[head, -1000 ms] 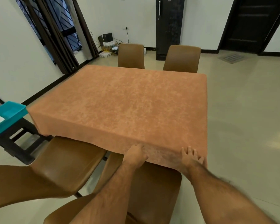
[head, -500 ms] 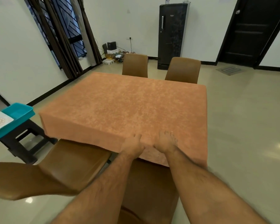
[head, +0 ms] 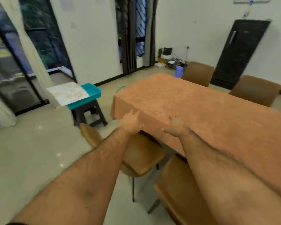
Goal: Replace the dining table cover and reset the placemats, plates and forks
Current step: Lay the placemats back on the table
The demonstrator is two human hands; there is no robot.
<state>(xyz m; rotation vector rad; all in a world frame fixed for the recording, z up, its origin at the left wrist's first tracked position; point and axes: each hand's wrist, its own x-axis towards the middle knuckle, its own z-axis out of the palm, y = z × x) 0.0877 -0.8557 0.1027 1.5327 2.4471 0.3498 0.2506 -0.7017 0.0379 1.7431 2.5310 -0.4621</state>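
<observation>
Table cover [head: 193,109] under both outstretched hands

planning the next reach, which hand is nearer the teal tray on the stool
Left. The left hand rests on the table cover edge, on the side toward the teal tray; the right hand rests farther along that edge, away from it.

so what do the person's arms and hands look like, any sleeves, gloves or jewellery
Both forearms are bare and hairy. The left hand and right hand wear no gloves, and no rings or watch show. A dark strip at the bottom-left frame edge may be a sleeve hem, too little to tell.
</observation>
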